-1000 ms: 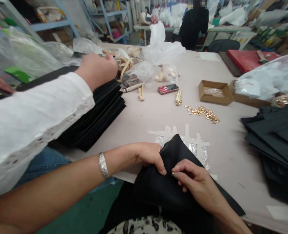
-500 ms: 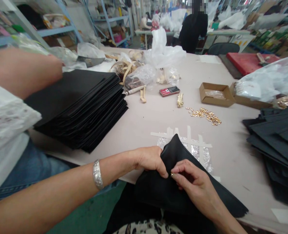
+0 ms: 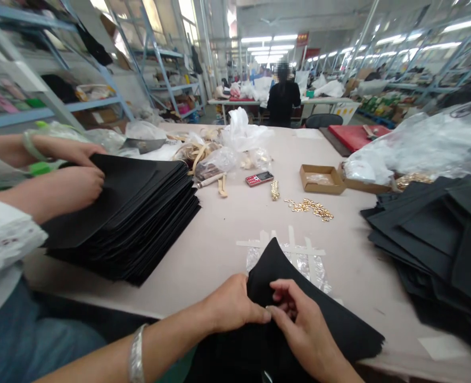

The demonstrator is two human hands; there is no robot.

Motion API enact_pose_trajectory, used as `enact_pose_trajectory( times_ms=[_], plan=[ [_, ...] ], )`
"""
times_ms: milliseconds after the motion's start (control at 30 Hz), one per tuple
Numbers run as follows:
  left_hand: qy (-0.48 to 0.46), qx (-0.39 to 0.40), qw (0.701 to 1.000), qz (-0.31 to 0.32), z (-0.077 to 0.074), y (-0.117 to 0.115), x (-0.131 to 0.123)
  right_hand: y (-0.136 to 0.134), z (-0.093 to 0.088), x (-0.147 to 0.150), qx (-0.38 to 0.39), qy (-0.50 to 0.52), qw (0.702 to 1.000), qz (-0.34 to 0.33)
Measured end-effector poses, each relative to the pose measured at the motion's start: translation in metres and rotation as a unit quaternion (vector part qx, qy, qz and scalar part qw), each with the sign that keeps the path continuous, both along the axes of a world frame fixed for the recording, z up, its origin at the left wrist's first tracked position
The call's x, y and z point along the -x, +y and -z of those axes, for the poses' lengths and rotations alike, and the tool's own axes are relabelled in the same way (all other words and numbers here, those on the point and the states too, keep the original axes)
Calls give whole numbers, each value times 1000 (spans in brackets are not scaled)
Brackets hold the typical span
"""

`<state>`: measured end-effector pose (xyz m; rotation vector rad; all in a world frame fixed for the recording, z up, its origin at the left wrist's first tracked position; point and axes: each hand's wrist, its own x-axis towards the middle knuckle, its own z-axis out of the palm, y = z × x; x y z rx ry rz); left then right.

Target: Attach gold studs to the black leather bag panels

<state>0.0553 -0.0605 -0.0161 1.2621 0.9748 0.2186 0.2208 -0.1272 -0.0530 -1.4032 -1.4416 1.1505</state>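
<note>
A black sheet lies over the table's front edge, one pointed corner raised. My left hand is closed on its left edge, the thumb pressed on top. My right hand is over the sheet with fingers curled, its thumb tip meeting my left thumb; whatever it pinches is hidden. Beyond the sheet, clear plastic is fixed to the table by pale tape strips. Gold metal pieces lie loose farther back, beside a small gold cluster.
A co-worker's hands are on a tall stack of black sheets at left. More black sheets lie at right. Behind are a red phone, a cardboard box, plastic bags and a red board.
The view has tilted up. The small gold piece at my right fingertips no longer shows, and my thumbs have come together. The co-worker's hands now both show on the stack.
</note>
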Motion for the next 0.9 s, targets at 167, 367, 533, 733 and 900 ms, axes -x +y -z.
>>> enact_pose_trajectory(
  times_ms=[167,367,533,733,900],
  plan=[
    [-14,61,998,-28,-5,-7,2,-4,-5,-4,78,108,991,-35],
    [-19,76,996,-36,-10,-11,4,-6,-7,-4,112,165,979,-51],
    [-8,55,998,-33,-13,-14,5,-12,-11,-2,74,107,991,-27],
    [-56,-30,997,-32,-17,-23,0,-16,-17,1,32,76,997,-3],
    [-14,-94,995,-17,-23,-26,-2,-19,-36,-3,16,61,998,-23]
  ],
)
